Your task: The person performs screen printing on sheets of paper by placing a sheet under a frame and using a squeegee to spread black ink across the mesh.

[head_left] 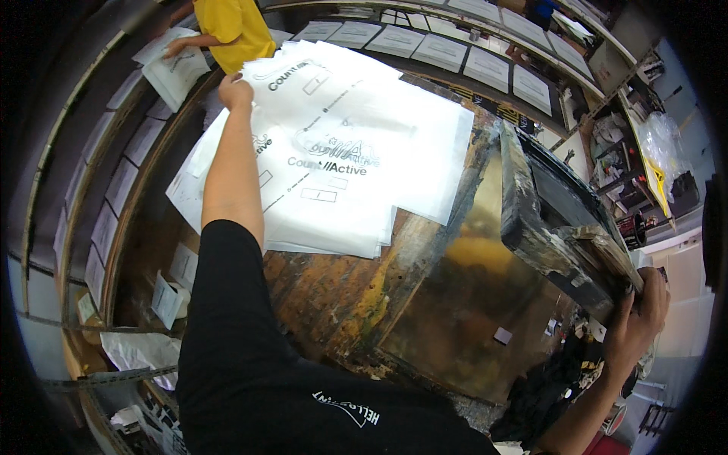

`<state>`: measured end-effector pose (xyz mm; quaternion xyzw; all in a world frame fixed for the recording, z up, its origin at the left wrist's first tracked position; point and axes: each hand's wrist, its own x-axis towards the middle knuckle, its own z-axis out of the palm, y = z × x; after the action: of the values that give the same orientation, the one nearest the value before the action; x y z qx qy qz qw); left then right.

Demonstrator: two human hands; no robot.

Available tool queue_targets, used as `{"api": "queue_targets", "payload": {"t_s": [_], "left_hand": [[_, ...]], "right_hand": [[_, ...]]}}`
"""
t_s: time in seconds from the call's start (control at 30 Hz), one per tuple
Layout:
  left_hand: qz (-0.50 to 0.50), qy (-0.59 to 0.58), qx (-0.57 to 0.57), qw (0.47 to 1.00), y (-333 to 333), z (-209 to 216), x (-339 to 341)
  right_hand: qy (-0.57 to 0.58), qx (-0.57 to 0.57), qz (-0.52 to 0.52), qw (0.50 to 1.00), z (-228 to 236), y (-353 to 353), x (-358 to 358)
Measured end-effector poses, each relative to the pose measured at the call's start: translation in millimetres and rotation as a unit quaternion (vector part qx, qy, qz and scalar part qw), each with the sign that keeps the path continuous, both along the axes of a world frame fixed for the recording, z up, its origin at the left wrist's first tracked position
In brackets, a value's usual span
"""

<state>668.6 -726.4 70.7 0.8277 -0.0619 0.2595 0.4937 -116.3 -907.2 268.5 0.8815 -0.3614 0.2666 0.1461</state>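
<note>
My left arm reaches far forward over a loose pile of white sheets (432, 144) printed with black lettering and outlines. At the pile's far left edge, my left hand (236, 92) is closed on a printed sheet (277, 76); its fingertips are partly hidden. On the right, a paint-crusted screen printing frame (531, 227) stands tilted up from a glossy brown board (455, 318). My right hand (643, 311) grips the frame's near right corner, by a wooden bar (603, 246).
A person in yellow (236, 34) stands at the far left, holding white sheets (176, 72). Racks with flat white printed sheets (398, 42) line the back and left. Dark rags (542, 387) lie beside the board. Clear plastic (661, 140) hangs at the right.
</note>
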Motion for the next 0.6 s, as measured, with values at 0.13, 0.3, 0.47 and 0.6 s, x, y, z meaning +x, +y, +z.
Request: {"api": "queue_targets", "payload": {"t_s": [0.13, 0.3, 0.47, 0.6], "left_hand": [[0.014, 0.033, 0.032, 0.999, 41.0, 3.9, 25.9], [0.04, 0.011, 0.206, 0.978, 37.4, -4.8, 13.9], [-0.047, -0.325, 0.351, 0.877, 14.8, 4.6, -122.7], [-0.446, -0.142, 0.541, 0.699, 0.1, -13.3, -343.9]], "right_hand": [[-0.003, -0.029, 0.025, 0.999, -1.8, -3.3, 0.8], [-0.001, -0.016, 0.011, 1.0, -2.9, -0.3, -3.9], [-0.012, 0.038, 0.003, 0.999, -4.6, 1.6, -2.3], [-0.008, -0.033, 0.01, 0.999, -5.3, 8.9, -0.2]]}}
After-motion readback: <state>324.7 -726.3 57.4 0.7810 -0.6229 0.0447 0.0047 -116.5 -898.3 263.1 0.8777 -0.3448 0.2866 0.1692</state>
